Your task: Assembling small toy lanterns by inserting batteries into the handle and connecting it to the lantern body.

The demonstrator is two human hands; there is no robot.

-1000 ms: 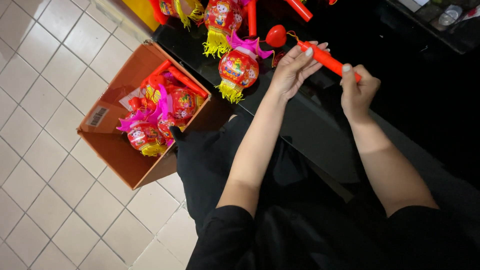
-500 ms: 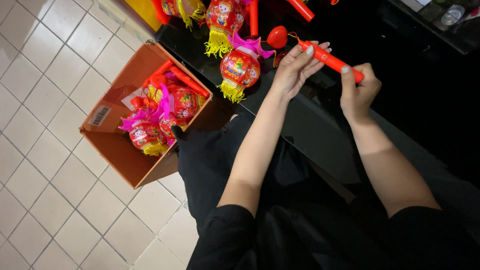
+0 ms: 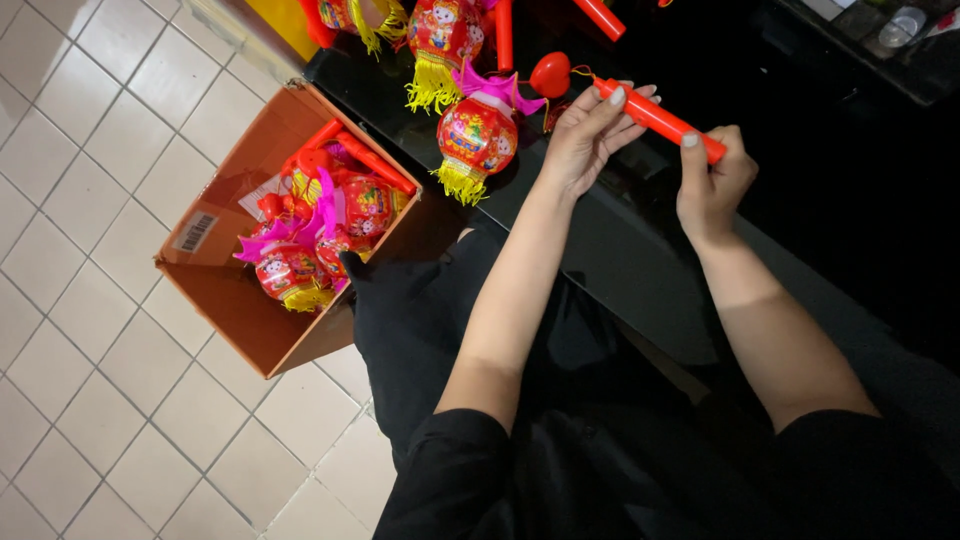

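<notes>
Black table (image 3: 640, 270) edge, one orange cardboard box (image 3: 250, 330) on floor with roughly three lanterns inside, three more red lanterns (image 3: 478, 135) on table, both hands, left hand (image 3: 585, 135) and right hand (image 3: 712, 180), closed around one red stick (image 3: 655, 118) mid-assembly; red ball (image 3: 551, 73) needs careful lining-up.

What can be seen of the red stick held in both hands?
The red stick is a slim, smooth rod, plastic by its look, lying tilted over the dark table. The left hand grips its upper end, the right hand its lower end. A thin cord runs from the upper end toward a small red heart.
</notes>
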